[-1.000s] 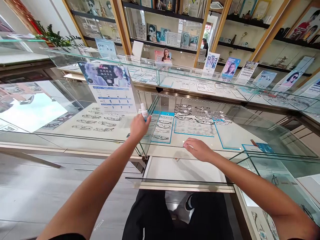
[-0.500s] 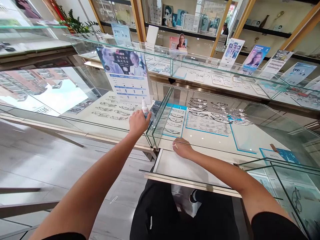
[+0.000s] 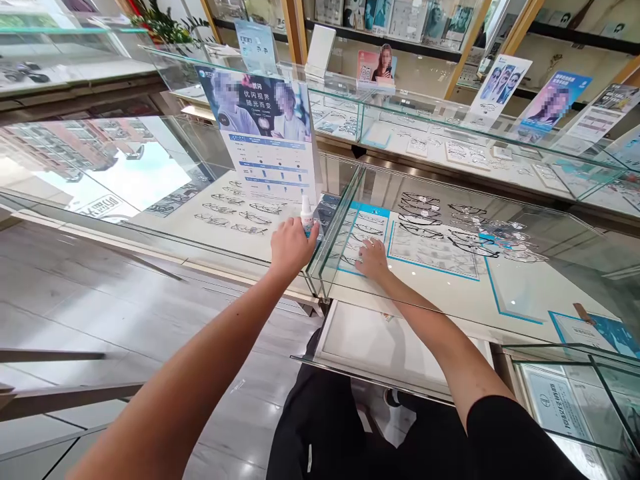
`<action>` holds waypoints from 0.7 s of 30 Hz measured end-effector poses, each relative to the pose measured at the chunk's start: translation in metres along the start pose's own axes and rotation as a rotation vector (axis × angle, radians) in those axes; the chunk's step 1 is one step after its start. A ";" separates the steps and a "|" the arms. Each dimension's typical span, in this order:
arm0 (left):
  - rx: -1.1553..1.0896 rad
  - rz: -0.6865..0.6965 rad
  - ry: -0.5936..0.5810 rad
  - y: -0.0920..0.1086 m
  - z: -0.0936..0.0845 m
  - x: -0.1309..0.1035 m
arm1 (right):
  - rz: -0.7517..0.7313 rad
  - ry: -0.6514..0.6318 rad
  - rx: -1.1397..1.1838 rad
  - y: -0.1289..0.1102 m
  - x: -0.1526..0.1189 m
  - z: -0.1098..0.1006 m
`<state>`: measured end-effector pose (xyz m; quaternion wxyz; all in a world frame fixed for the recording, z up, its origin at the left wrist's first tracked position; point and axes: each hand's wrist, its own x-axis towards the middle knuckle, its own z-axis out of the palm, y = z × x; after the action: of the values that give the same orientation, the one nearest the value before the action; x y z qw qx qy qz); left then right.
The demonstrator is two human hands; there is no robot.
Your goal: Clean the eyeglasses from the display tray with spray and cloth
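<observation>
A: Where's the bottle?

B: In the left hand, which is closed about its lower part, thumb along the right side. The white nozzle points upward past the fingers.

A: And the right hand?

B: Off to the right of that grip, over the next section of the glass counter, with its fingers curled. I can't tell whether anything is pinched between them, or whether they touch the glass.

A: What lies around the grip?

B: A printed sign stands just beyond the bottle. Left of the grip, pairs of glasses sit in rows under the glass; further left, the top mirrors a building and bright sky. More frames lie beyond and to the right of the right hand, some on blue-edged sheets.

A: Nearer the body?

B: Below the right hand, a pulled-out drawer juts over dark trousers. Below the grip spreads a shiny pale floor.

A: And the room?

B: Past the sign runs a second glass counter with upright cards on it. Wall shelves rise behind, and a green plant shows well beyond the grip, to its left.
</observation>
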<state>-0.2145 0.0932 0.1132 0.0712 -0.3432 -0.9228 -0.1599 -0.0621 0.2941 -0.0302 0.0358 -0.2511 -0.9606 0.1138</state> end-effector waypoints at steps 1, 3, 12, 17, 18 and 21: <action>0.001 -0.001 -0.001 0.000 0.000 0.000 | -0.003 -0.006 -0.007 -0.001 0.003 0.002; 0.001 -0.005 0.000 0.000 0.001 0.000 | -0.005 -0.016 -0.015 -0.003 0.009 0.006; 0.004 0.002 0.002 -0.001 0.001 -0.001 | 0.034 -0.026 -0.010 0.000 0.020 0.007; -0.003 0.009 0.008 -0.002 0.004 0.000 | 0.035 -0.025 0.005 0.000 0.013 0.001; -0.004 0.011 0.010 -0.002 0.004 0.000 | 0.038 -0.025 0.014 -0.001 0.010 0.000; -0.008 0.016 0.015 -0.001 0.004 0.000 | 0.036 -0.025 0.050 -0.007 -0.005 -0.007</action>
<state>-0.2157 0.0941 0.1090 0.0779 -0.3495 -0.9189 -0.1657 -0.0603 0.2871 -0.0220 0.0279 -0.2659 -0.9532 0.1414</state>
